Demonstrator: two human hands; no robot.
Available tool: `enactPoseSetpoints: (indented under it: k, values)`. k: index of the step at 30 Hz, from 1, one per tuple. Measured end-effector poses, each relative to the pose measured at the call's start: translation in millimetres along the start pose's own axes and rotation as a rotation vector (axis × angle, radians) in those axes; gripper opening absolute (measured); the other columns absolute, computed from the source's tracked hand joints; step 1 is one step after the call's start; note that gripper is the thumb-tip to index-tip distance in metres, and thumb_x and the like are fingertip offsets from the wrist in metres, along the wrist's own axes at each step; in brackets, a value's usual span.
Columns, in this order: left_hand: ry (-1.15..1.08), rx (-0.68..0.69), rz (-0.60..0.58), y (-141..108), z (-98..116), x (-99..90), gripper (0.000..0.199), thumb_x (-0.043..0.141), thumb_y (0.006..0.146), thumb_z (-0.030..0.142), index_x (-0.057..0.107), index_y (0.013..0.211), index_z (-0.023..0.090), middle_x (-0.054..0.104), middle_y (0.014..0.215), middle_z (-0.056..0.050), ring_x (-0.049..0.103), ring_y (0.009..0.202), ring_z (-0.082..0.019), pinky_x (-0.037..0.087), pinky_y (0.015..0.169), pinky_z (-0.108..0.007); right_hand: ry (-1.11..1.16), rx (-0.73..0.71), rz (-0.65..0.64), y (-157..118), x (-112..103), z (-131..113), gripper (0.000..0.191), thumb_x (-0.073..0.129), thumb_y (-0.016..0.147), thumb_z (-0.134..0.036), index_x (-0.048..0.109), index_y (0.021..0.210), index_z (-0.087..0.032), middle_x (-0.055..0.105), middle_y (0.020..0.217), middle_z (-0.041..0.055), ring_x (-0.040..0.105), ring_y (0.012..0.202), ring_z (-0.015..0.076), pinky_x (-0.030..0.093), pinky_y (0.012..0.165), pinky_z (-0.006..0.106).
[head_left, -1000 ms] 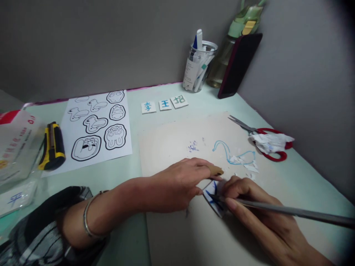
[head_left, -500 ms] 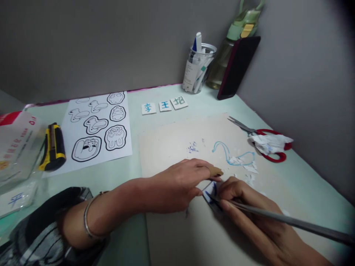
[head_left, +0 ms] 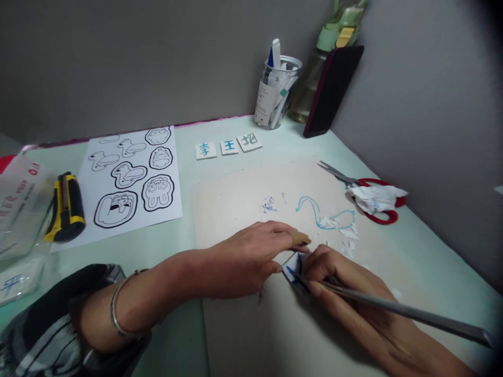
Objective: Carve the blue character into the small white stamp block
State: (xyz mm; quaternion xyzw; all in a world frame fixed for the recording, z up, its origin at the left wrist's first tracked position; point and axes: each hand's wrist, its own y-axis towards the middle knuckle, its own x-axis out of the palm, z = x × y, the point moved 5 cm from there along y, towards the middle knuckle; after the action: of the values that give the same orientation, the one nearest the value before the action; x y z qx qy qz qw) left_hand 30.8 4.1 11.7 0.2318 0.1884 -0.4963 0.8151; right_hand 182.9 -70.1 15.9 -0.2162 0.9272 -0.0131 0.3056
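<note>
My left hand (head_left: 251, 256), a tan bandage on one finger, grips a small white block (head_left: 293, 262) with blue marks between thumb and fingers. It holds the block down on the beige board (head_left: 236, 335). From the right, my right hand (head_left: 353, 293) is closed around a long, slim metal carving knife (head_left: 416, 312). The knife's point rests at the block's marked face, and its shaft runs back over the hand. My right fingers partly hide the block. White shavings (head_left: 334, 225) lie beyond my hands, over a blue swan drawing (head_left: 314, 204) on the board.
Red-handled scissors (head_left: 377, 183) with crumpled paper lie at right. Three lettered tiles (head_left: 229, 147) sit behind the board. Pen jar (head_left: 271, 99), bottle (head_left: 304, 89) and phone (head_left: 336, 89) stand at back. A printed sheet (head_left: 165, 214), yellow-black box cutter (head_left: 66, 207) and plastic bags (head_left: 23, 204) are left.
The whole view has shifted slightly, so the table things appear a little further left and up. Both hands keep their hold on the block and the knife, with only slight movement at the tip.
</note>
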Motion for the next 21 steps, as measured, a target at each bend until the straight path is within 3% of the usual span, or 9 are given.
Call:
enactPoseSetpoints:
  k: [21]
  values:
    - [-0.02, -0.005, 0.01, -0.9, -0.6, -0.5, 0.048, 0.054, 0.09, 0.0, 0.05, 0.135, 0.015, 0.06, 0.137, -0.015, 0.048, 0.135, -0.023, 0.038, 0.116, -0.042, 0.033, 0.048, -0.03, -6.2, 0.7, 12.0, 0.014, 0.04, 0.106, -0.032, 0.046, 0.093, -0.027, 0.054, 0.092, -0.0005, 0.051, 0.083, 0.0173, 0.045, 0.073, 0.032]
